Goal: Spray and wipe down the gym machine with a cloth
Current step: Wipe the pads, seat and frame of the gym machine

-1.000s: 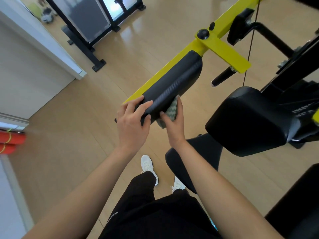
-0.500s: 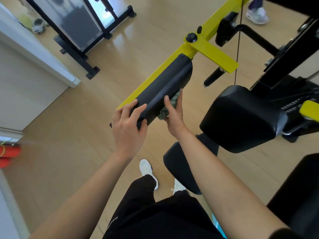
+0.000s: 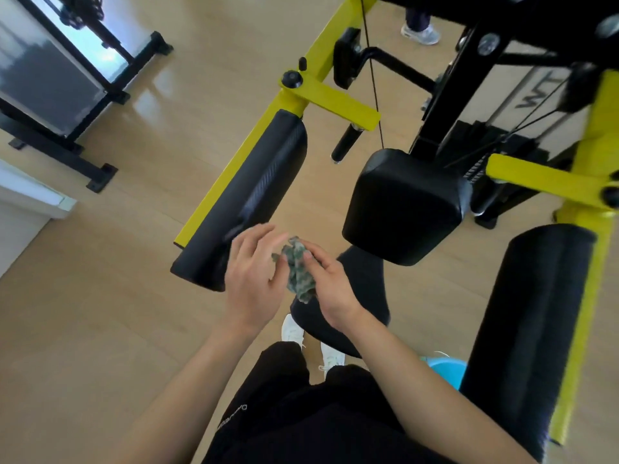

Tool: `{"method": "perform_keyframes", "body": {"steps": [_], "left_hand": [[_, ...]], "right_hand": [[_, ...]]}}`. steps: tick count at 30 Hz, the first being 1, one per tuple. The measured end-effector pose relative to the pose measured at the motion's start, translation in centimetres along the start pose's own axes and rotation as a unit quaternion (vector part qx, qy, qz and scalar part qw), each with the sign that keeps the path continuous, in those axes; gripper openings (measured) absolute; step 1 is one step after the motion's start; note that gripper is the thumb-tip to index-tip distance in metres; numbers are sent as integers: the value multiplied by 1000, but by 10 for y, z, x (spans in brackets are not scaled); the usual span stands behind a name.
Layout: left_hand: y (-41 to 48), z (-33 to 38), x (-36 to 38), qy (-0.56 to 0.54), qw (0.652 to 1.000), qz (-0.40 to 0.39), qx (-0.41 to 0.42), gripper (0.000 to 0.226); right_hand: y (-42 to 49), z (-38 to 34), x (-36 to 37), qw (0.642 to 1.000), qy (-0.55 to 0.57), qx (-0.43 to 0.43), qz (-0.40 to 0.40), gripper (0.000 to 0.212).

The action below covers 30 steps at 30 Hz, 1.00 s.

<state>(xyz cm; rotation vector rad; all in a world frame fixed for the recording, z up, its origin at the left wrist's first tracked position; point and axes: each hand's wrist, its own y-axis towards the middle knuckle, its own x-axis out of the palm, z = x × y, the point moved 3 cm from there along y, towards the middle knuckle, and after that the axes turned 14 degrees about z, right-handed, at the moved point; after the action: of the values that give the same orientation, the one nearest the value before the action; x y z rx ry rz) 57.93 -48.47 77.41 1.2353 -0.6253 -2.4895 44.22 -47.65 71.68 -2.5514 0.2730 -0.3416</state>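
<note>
The gym machine has a yellow frame (image 3: pixel 321 95) and black pads. Its long left arm pad (image 3: pixel 248 202) slants down toward me. A crumpled green cloth (image 3: pixel 296 269) sits between my two hands, just off the lower right end of that pad. My right hand (image 3: pixel 330 286) grips the cloth from the right. My left hand (image 3: pixel 256 279) is beside it with fingers spread, its fingertips touching the cloth's left side; it holds no part of the pad. No spray bottle is visible.
A black back pad (image 3: pixel 402 205) and round seat (image 3: pixel 361 296) lie right of my hands, with a second long arm pad (image 3: pixel 536 323) at far right. A blue tub (image 3: pixel 447 370) sits on the floor. Another person's shoe (image 3: pixel 420 33) is up top. A black rack (image 3: pixel 67 105) stands left.
Both hands have come off the left arm pad and drawn back toward me. The cloth, earlier pressed against the pad's side, is now bunched between my hands.
</note>
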Motion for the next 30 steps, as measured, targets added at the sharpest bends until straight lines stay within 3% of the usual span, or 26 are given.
{"method": "perform_keyframes", "body": {"steps": [3,5,7,11,14,18,20,23,27,30], "left_hand": [[-10,5,27,-112,972,-184,-90,47],[-12,9,43,-182,917,-324,-149,52],[-8,17,51,-227,878,-394,-148,46],[12,34,61,-274,872,-377,-149,25],[35,43,66,-296,868,-355,-181,14],[65,52,67,-336,850,-351,-202,16],[76,59,66,-370,840,-347,-192,15],[87,70,66,-410,814,-360,-201,7],[100,89,67,-396,822,-361,-194,10],[115,103,73,-356,863,-311,-175,14]], "right_hand": [[-19,0,-23,999,-6,13,31,30],[-30,1,-37,999,-7,14,51,29],[-39,-7,-49,997,-30,-13,74,29],[-52,-38,-57,970,-181,-116,113,31],[-53,-51,-64,927,-254,-191,200,38],[-59,-77,-83,887,-225,-223,335,23],[-60,-93,-93,867,-245,-244,359,12],[-62,-117,-101,874,-198,-258,362,9],[-60,-143,-113,874,-152,-292,358,23],[-47,-160,-125,862,-167,-305,368,16]]}}
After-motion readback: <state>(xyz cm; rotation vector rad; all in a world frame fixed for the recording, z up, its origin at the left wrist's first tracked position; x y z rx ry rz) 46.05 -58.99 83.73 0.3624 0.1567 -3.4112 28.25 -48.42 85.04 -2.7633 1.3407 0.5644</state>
